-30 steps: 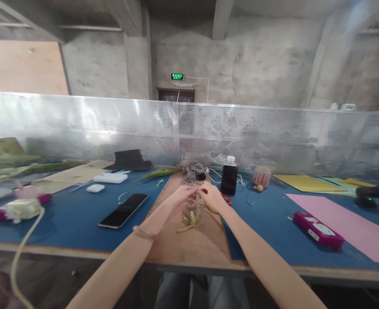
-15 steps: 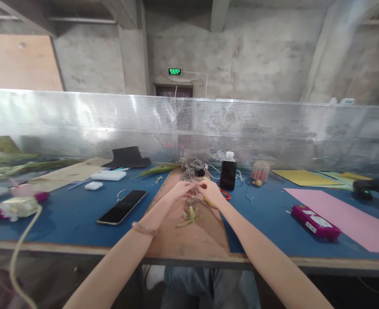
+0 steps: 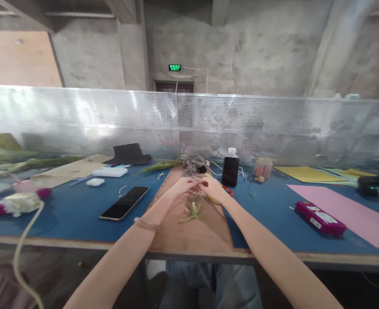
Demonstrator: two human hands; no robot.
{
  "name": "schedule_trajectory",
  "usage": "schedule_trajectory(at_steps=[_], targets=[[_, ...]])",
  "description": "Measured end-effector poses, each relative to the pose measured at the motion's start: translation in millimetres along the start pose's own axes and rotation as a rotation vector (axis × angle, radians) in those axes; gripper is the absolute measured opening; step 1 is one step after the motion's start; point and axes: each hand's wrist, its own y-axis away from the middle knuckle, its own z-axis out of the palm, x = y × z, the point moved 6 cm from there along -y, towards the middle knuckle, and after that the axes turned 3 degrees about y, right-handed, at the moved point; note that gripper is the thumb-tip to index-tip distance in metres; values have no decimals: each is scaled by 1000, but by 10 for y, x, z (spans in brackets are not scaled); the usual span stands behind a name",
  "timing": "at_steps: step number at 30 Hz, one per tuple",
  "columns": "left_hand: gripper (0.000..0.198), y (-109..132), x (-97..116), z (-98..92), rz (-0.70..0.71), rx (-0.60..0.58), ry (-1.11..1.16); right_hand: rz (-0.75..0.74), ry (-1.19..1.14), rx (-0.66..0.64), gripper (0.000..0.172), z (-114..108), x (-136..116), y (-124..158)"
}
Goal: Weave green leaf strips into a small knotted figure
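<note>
My left hand (image 3: 183, 187) and my right hand (image 3: 211, 188) meet over the brown board (image 3: 205, 234), fingertips almost touching. Both are closed in a pinch. Whatever lies between the fingers is too small and blurred to name; thin strands seem to run there. Just beyond them is a tangled heap of grey cord (image 3: 194, 165). Below the hands, a small bundle of pale green leaf strips (image 3: 193, 210) rests on the board. By my right wrist lies a red loop (image 3: 228, 190), with something yellow partly hidden under the hand.
Left of the board lie a black phone (image 3: 125, 203), a white earbud case (image 3: 95, 182) and a white box (image 3: 109, 172). On the right stand another phone (image 3: 230, 171) against a bottle and a clear jar (image 3: 263, 167); a magenta device (image 3: 320, 218) lies near pink paper (image 3: 359, 210).
The view has tilted slightly, so everything sits a little higher and farther right. Both hands keep their pinch at nearly the same spot above the board.
</note>
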Motion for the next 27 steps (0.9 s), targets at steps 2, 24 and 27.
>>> schedule_trajectory(at_steps=[2,24,27], targets=[[26,-9,-6,-9,4,-5,-16,-5,1,-14,22,4,-4,-1],[25,5,-2,-23,62,18,-201,155,-291,-113,22,119,135,-6],[25,-5,-6,-23,74,26,-200,184,-359,-115,22,137,151,-7]])
